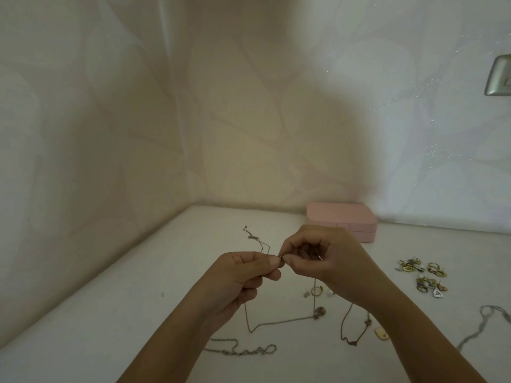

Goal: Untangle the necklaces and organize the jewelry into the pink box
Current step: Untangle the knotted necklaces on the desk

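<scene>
**Hands**
- Left hand [243,272]: raised over the table [132,299], thumb and forefinger pinching the fine chain [253,238], other fingers curled under.
- Right hand [323,258]: fingers curled, thumb and forefinger pinching the same chain. Its fingertips meet those of the left hand.

**Held item**
- Fine chain: a kinked loop stands up beyond the left hand. The rest hangs below both hands, and its low part lies on the table near the pendant [319,311]. Whether the pendant is joined to this chain cannot be told.

**Box**
- Pink box [343,218]: closed, at the far edge of the table against the wall, beyond the right hand and partly hidden by it.

**Loose on the table**
- Silver chain [240,351]: bunched, nearest, under the left forearm.
- Rose necklace [352,340]: in a loop near the right forearm, beside a cream tile charm [381,333].
- Ring [316,291], stud [306,293] and pearl [330,293]: close together under the right hand.
- Earrings [423,276]: gold and silver, heaped in small clusters at right, well apart from the box.
- Grey chain [482,324]: far right, running toward the frame edge.

**Surroundings**
- Switch plate [499,76]: metallic, on the right wall, cut by the frame edge.
</scene>
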